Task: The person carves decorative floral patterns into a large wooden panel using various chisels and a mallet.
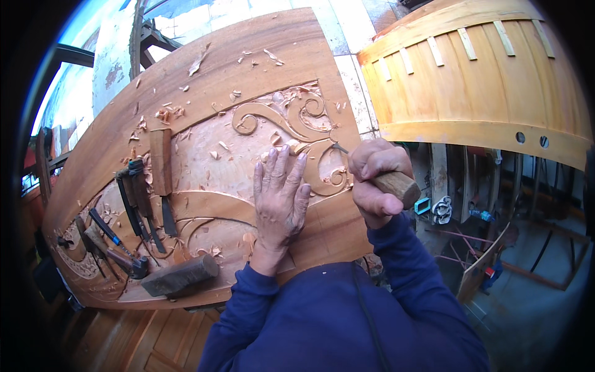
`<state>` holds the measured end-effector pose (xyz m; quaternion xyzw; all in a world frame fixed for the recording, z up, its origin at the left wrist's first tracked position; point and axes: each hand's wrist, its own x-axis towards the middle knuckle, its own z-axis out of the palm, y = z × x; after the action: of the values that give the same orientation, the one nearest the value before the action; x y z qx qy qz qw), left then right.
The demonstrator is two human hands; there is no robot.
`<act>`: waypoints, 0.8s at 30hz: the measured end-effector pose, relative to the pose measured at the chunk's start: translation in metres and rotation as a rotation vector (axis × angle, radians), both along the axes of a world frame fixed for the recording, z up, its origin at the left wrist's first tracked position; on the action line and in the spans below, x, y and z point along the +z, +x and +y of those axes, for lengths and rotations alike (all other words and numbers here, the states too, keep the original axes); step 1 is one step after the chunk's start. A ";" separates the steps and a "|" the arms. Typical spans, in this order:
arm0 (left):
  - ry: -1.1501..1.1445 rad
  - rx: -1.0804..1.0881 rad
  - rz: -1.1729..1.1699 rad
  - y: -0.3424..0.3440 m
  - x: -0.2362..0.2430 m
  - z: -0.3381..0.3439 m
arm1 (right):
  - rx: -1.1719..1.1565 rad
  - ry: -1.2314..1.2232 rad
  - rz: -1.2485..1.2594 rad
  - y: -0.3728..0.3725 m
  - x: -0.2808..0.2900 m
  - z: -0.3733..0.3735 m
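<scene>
My left hand [277, 201] lies flat with its fingers stretched out on the carved wooden panel [260, 40]. Its fingertips reach shavings beside the scrollwork. In my right hand [377, 177] is a wood-carving chisel, its wooden handle [399, 188] sticking out of the fist. The chisel's short metal blade [339, 147] points to the upper left, over the edge of a raised scroll [328, 168]. Whether the tip touches the wood I cannot tell. Curled scrolls [310, 111] stand out from the lowered ground at the panel's right end.
A wide wooden-handled chisel [162, 164] and several other carving tools [133, 198] lie on the panel's left half. Near its front edge rests a wooden block [181, 275], beside a hammer [133, 265]. Shavings [170, 115] are scattered about. A slatted wooden panel [471, 87] stands at the upper right.
</scene>
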<state>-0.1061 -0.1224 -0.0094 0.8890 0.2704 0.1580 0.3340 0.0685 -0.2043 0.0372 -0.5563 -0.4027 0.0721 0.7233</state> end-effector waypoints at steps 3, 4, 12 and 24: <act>0.006 -0.002 -0.008 -0.003 -0.002 0.000 | -0.103 0.065 0.010 -0.005 -0.007 -0.016; 0.009 0.003 -0.015 -0.003 -0.003 0.000 | -0.172 0.087 0.075 -0.009 -0.007 -0.023; 0.031 0.016 -0.053 0.002 0.000 -0.001 | -0.080 0.094 0.217 -0.002 0.014 -0.006; 0.021 0.052 -0.081 0.002 -0.001 -0.002 | 0.102 0.090 0.301 0.020 0.012 -0.008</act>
<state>-0.1042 -0.1246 -0.0104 0.8780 0.2782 0.2053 0.3309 0.0881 -0.2120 0.0491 -0.4852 -0.3206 0.1732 0.7949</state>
